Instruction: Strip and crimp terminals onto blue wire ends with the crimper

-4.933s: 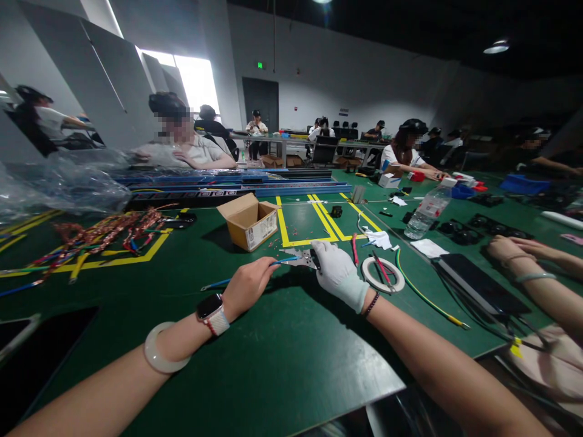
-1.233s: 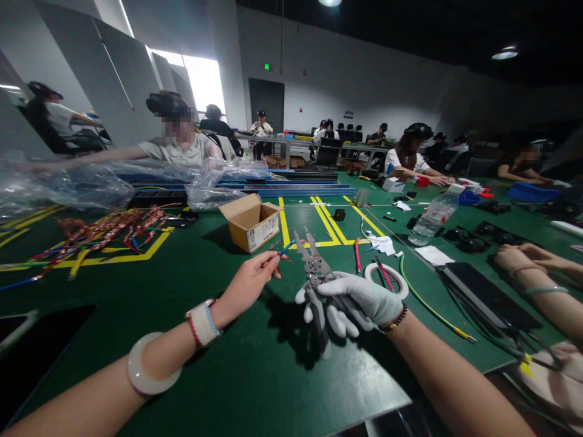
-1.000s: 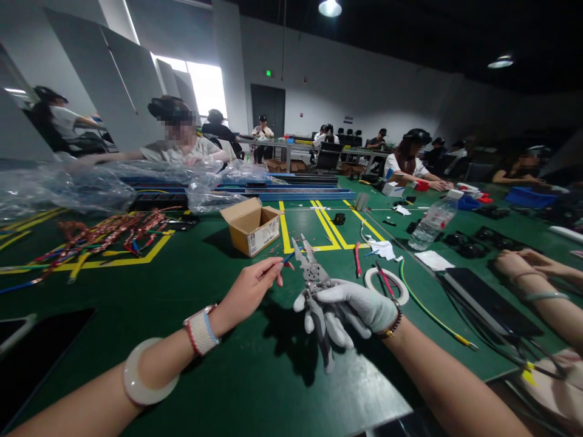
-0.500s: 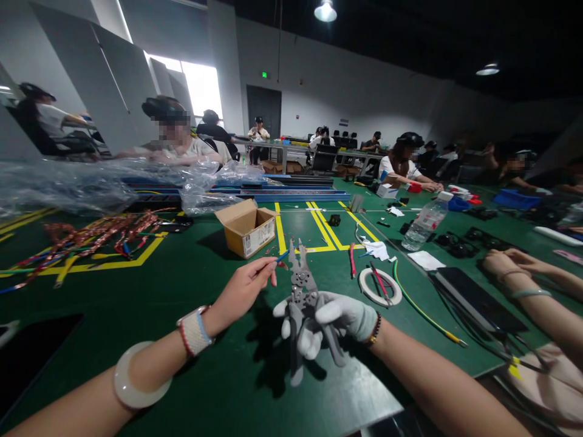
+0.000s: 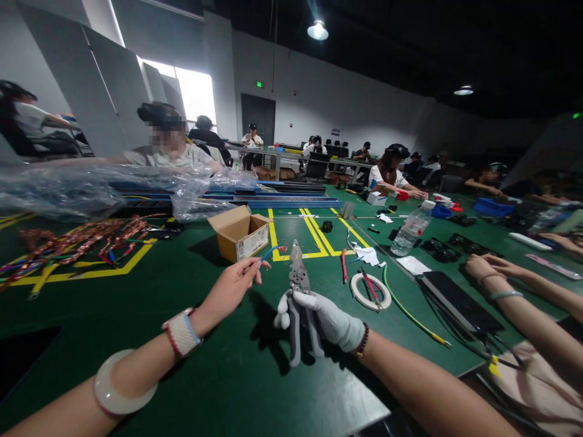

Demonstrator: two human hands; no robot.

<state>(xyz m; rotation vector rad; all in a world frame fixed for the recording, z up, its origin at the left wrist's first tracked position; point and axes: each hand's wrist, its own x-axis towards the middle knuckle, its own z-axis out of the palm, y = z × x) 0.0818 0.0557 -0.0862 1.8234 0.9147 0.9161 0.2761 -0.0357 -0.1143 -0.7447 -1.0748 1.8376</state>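
Between the bare fingertips of my left hand (image 5: 239, 282) is a short blue wire (image 5: 269, 252), its frayed copper end pointing up and right. My right hand (image 5: 325, 312), in a white glove, is closed round the grey handles of a pair of wire strippers (image 5: 299, 273). The tool stands jaws up, and its jaws look closed. A gap separates the wire from the jaws. Behind the wire sits an open cardboard box (image 5: 241, 233) on the green table (image 5: 218, 376).
Stripped copper wires (image 5: 86, 237) lie at the left, near clear plastic wrap (image 5: 91, 188). To the right are a roll of white tape (image 5: 371, 291), a green-yellow wire (image 5: 410, 312), a water bottle (image 5: 412, 230) and a black power bank (image 5: 460, 300). A co-worker's hands (image 5: 489, 270) rest at the right edge.
The strippers' handles and jaws have closed together. My left hand has moved left with the blue wire, away from the jaws, and more of the wire shows, with copper at its tip.
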